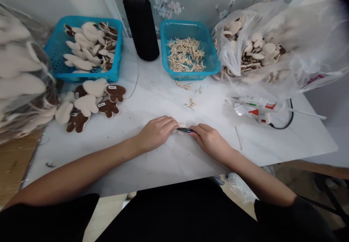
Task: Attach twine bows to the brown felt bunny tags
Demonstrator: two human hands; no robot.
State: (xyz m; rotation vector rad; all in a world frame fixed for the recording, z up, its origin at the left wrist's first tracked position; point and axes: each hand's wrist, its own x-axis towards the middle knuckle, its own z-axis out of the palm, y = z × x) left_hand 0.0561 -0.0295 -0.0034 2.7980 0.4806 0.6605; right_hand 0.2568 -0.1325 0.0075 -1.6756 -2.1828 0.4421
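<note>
Near the middle of the white table (169, 165), my right hand (208, 138) is closed on a small dark tool (185, 130), which looks like tweezers or snips. Its tip points left to the fingers of my left hand (159, 131). Those fingers are pressed together at a small cream plush piece (181, 126) lying on the table under the tool. Much of the piece is hidden by the hands and the tool. Small bundles of cream cord (190, 104) lie a little beyond the hands.
Brown and cream plush pieces (86, 105) lie at the left, before a blue basket (119, 52). A black thread cone (143, 29), blue cord basket (191, 76), plastic bag (308, 45) and glue gun (263, 111) stand or lie further right. Another bag (21, 67) fills the far left.
</note>
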